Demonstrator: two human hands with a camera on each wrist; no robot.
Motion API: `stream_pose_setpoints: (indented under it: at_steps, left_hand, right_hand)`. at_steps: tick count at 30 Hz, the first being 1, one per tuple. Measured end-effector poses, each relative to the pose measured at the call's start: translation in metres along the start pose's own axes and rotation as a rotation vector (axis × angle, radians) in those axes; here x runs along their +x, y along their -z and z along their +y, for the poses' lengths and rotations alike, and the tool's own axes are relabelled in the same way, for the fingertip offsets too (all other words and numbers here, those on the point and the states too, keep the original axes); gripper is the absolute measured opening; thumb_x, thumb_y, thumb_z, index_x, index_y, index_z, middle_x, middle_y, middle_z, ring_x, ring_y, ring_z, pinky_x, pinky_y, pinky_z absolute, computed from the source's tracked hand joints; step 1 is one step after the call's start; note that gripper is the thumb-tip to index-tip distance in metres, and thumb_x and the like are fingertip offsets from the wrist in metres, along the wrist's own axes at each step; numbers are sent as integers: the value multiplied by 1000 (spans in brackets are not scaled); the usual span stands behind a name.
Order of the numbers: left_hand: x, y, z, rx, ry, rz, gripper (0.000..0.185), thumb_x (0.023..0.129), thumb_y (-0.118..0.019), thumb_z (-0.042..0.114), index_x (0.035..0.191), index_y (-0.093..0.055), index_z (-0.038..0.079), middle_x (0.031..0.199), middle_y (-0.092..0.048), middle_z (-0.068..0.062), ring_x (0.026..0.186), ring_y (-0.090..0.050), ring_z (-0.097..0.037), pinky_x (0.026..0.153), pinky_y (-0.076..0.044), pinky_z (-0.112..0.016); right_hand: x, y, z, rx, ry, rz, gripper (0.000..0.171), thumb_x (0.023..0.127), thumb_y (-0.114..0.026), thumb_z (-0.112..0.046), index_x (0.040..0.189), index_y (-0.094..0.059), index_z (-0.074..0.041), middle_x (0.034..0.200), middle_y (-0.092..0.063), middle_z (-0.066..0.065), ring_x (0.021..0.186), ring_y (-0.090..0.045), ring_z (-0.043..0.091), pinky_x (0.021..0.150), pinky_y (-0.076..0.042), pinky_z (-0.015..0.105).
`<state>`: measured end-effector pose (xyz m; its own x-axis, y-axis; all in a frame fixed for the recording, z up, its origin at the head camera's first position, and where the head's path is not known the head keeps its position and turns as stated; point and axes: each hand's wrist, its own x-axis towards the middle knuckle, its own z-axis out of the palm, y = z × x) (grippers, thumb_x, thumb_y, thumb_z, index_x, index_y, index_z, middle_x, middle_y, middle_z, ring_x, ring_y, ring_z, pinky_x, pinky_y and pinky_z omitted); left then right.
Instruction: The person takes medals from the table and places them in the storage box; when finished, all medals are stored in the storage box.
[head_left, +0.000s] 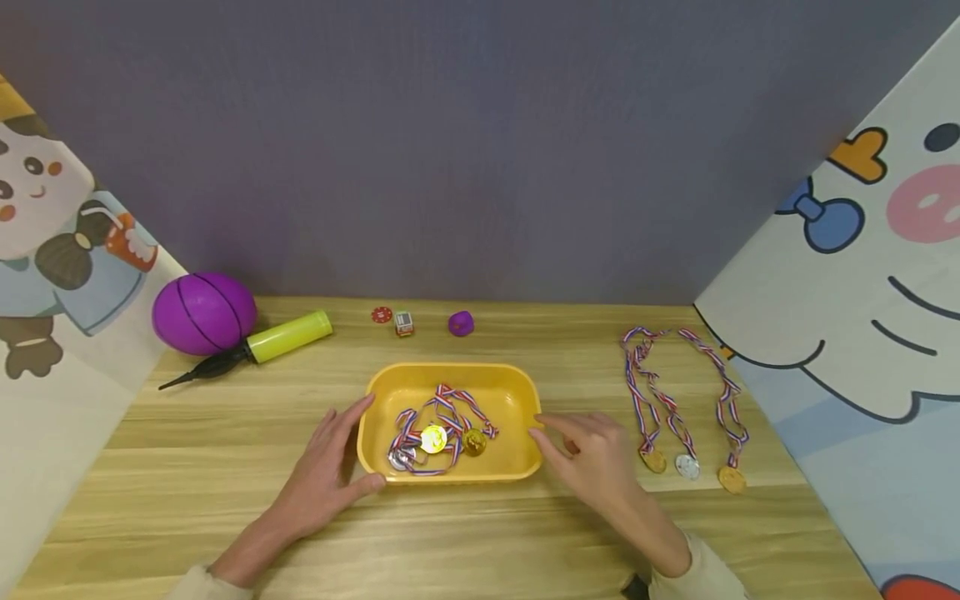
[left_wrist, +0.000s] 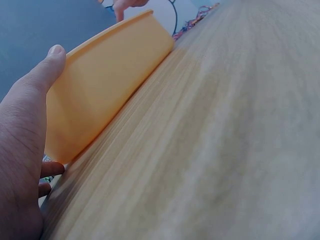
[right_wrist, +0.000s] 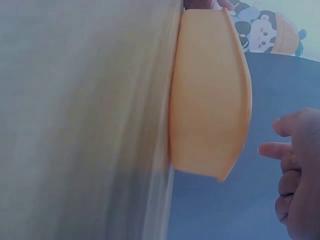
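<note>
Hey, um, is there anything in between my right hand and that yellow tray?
Nothing visible. In the right wrist view, a clear gap shows between the right hand's fingers and the yellow tray. The three medals on the table lie on the hand's other side, away from the tray.

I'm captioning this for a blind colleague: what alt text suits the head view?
A person's left hand and right hand flank a yellow tray of ribboned medals on a table. Three more medals lie at right, a purple ball and pump at left.

A purple ball [head_left: 204, 313] sits beside a yellow and black pump [head_left: 273, 342].
</note>
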<state>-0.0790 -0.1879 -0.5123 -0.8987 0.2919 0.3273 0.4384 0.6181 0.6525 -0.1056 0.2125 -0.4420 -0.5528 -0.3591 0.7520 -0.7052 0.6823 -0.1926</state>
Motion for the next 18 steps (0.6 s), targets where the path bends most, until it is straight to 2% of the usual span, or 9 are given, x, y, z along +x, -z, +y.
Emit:
stream_pose_setpoints:
  at_steps: [5,12,18]
  left_hand:
    - [-1,0,-1,1,0,4,112,92,-82,64,178,-23,26,172,-46,-19,156,-42,-52,140,-9,-56]
    - [-1,0,0,-5,3,1,110,94,-78,68,178,-23,26,172,-46,-20,156,-41,-52,138,-11,-62]
    - [-1,0,0,-9,-4,4,108,96,-75,71,178,-23,26,173,-45,-20,155,-42,-53,139,-10,-59]
  right_hand:
    - [-10,8,6,-19,-17,-2,55,112,-63,-55,95,-88,-10,53,-50,-14,54,-29,-6,49,-34,17]
    - [-23,20,18,-52,-36,14,58,112,-60,-58,96,-88,-10,54,-39,-18,56,-24,-8,48,-34,17]
    - [-31,31,27,-105,-90,4,63,111,-57,-62,96,-89,-10,56,-35,-19,58,-22,-10,45,-26,13]
